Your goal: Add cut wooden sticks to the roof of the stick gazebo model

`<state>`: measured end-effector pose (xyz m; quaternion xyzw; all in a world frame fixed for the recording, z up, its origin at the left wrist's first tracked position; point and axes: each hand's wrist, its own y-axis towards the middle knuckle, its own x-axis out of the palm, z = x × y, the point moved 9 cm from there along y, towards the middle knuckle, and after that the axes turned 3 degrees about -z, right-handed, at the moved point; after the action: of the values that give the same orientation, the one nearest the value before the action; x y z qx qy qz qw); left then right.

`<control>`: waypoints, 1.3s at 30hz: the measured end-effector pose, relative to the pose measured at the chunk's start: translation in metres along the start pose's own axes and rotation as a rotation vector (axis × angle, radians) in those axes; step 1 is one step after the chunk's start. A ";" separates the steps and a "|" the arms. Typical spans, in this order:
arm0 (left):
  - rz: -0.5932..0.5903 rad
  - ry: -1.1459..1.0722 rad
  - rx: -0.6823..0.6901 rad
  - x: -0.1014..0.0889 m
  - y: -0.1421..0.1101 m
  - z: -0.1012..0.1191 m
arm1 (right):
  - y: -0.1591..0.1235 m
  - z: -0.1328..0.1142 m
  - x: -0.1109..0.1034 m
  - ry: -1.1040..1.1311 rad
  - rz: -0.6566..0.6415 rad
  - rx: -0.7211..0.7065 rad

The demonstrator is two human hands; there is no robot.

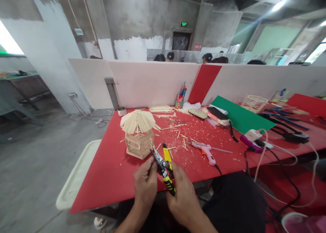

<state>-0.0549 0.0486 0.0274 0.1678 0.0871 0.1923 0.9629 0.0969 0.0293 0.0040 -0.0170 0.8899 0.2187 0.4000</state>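
Observation:
My right hand (pixel 184 189) is wrapped round the black-and-yellow handles of pruning shears (pixel 165 170). Their blades point up and to the left, slightly apart. My left hand (pixel 146 178) is closed in a pinch right beside the blades; whatever is between its fingertips is too small to make out. Just beyond the hands stands a small pavilion model (pixel 140 144) of thin wooden sticks, with a pointed stick roof (pixel 137 122). A yellow tool with a dark end, like a utility knife (pixel 166 153), lies behind the shears, partly hidden by them.
A pink glue gun (pixel 205 149) lies on the red table (pixel 109 178) to the right, its cord running off the front edge. Loose sticks (pixel 160 109) and wood scraps lie behind. Further right are a green board (pixel 236 115) and a purple power strip (pixel 251 144).

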 end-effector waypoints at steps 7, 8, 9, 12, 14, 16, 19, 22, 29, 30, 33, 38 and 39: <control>-0.033 -0.028 -0.016 0.007 0.000 0.000 | -0.003 0.001 0.003 -0.020 0.052 -0.058; -0.022 -0.026 -0.014 0.007 0.000 0.000 | -0.004 0.001 0.004 -0.032 0.061 -0.067; -0.014 -0.022 -0.012 0.006 -0.001 0.001 | -0.005 0.001 0.005 -0.040 0.065 -0.071; -0.012 -0.002 0.004 0.006 -0.001 0.002 | -0.006 0.002 0.009 -0.031 0.032 -0.049; -0.009 0.019 0.012 0.005 -0.001 0.002 | -0.006 0.004 0.010 -0.004 0.002 -0.026; 0.000 0.037 0.021 0.004 -0.002 0.003 | -0.006 0.004 0.008 0.013 -0.002 -0.009; 0.002 0.036 0.026 0.004 -0.003 0.004 | -0.006 0.003 0.006 0.031 0.005 0.009; -0.010 0.025 0.001 0.006 -0.004 0.003 | -0.008 0.002 0.008 0.051 0.000 0.024; -0.020 0.012 -0.002 0.009 -0.005 0.005 | -0.008 0.000 0.008 0.004 0.017 -0.003; -0.014 0.023 0.000 0.009 -0.004 0.006 | -0.007 0.000 0.007 0.000 0.014 -0.007; -0.015 0.053 0.002 0.009 -0.005 0.005 | -0.006 -0.002 0.007 0.020 -0.003 -0.009; -0.029 0.079 -0.011 0.010 -0.008 0.002 | -0.009 0.001 0.010 0.075 0.009 0.049; -0.029 0.079 -0.005 0.011 -0.010 0.003 | -0.010 0.001 0.010 0.081 0.023 0.059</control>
<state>-0.0411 0.0438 0.0253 0.1566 0.1270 0.1849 0.9619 0.0928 0.0224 -0.0080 -0.0037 0.9115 0.1961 0.3615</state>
